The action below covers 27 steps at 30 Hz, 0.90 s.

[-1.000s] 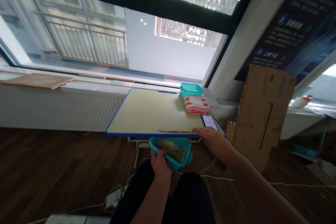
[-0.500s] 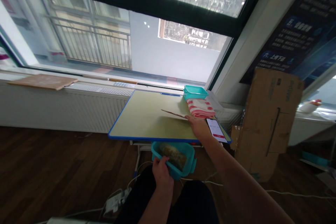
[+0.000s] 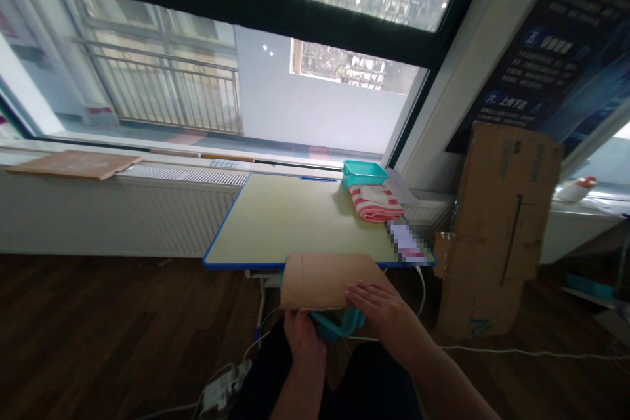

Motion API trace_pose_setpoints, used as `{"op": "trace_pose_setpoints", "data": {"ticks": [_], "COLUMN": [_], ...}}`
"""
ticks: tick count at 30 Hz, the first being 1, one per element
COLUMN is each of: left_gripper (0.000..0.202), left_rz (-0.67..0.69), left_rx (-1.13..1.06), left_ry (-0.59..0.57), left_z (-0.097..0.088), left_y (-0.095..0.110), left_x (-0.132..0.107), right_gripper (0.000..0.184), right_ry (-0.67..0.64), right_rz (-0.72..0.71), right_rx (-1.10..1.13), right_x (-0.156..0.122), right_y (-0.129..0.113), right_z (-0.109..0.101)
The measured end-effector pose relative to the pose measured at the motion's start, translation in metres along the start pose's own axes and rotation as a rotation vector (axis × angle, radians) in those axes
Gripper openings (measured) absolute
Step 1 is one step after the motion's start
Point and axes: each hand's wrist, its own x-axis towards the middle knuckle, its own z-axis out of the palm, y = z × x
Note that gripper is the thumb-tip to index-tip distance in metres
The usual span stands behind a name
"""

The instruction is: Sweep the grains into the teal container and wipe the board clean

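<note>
Small desk with pale top and blue edging, below the window — teal tray at far right corner, striped cloth just before it, phone near front right edge

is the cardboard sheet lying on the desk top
No, the cardboard sheet lies over the teal container below the desk edge, under the right hand.

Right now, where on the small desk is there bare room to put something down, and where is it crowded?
The desk is bare on its left and middle, from the blue front edge to the windowsill. The right side is crowded: teal tub, striped cloth, phone. In front, the right hand presses a cardboard sheet over the teal container that the left hand holds.
</note>
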Motion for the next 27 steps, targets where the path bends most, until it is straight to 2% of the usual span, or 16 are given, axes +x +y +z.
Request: {"op": "trace_pose_setpoints", "data": {"ticks": [4, 8, 12, 16, 19, 22, 24, 27], "left_gripper": [0.019, 0.023, 0.026, 0.026, 0.024, 0.022, 0.022, 0.021], "left_rz": [0.007, -0.028, -0.068, -0.090, -0.092, -0.099, -0.096, -0.088], "left_rx": [0.056, 0.062, 0.108, 0.119, 0.097, 0.085, 0.084, 0.072], "left_ry": [0.014, 0.030, 0.045, 0.077, 0.092, 0.102, 0.109, 0.102], "left_z": [-0.007, -0.014, -0.019, -0.018, -0.014, -0.011, -0.011, -0.012], "left_y": [-0.003, -0.006, -0.008, -0.006, -0.001, 0.005, 0.009, 0.012], "left_x": [0.000, 0.007, 0.012, 0.010, 0.006, 0.005, 0.006, 0.009], "right_gripper": [0.052, 0.056, 0.054, 0.048, 0.045, 0.045, 0.046, 0.050], "right_ry": [0.066, 0.112, 0.235, 0.323, 0.228, 0.082, 0.018, -0.023], "right_rz": [0.037, 0.075, 0.048, 0.146, 0.279, 0.278, 0.237, 0.171], "right_rx": [0.005, -0.016, -0.077, -0.145, -0.153, -0.099, -0.068, -0.055], "right_x": [-0.003, 0.001, 0.002, 0.022, 0.051, 0.073, 0.075, 0.063], "right_y": [-0.011, -0.016, -0.013, -0.001, 0.012, 0.019, 0.020, 0.017], "right_z": [-0.015, -0.028, -0.030, -0.026, -0.023, -0.027, -0.033, -0.045]}}
